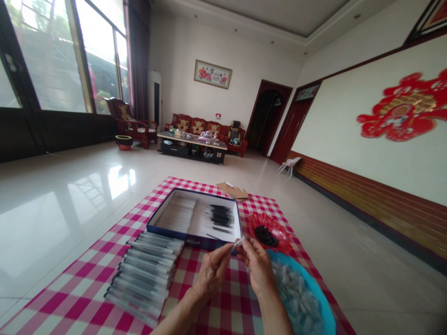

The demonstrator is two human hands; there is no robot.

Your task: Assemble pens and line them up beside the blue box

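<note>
My left hand and my right hand meet over the table, just in front of a shallow box. Between their closed fingertips is a small pale, translucent pen piece; the fingers cover most of it, so its exact part cannot be told. The dark blue box with a white inside holds rows of clear pen barrels on the left and black pen refills on the right. Beside my left arm lies a stack of assembled-looking clear pens with black ends.
A red petal-edged bowl with small black parts stands right of the box. Nearer, a blue basin holds many translucent cap-like pieces, partly behind my right forearm. Brown cardboard lies at the back of the checked tablecloth.
</note>
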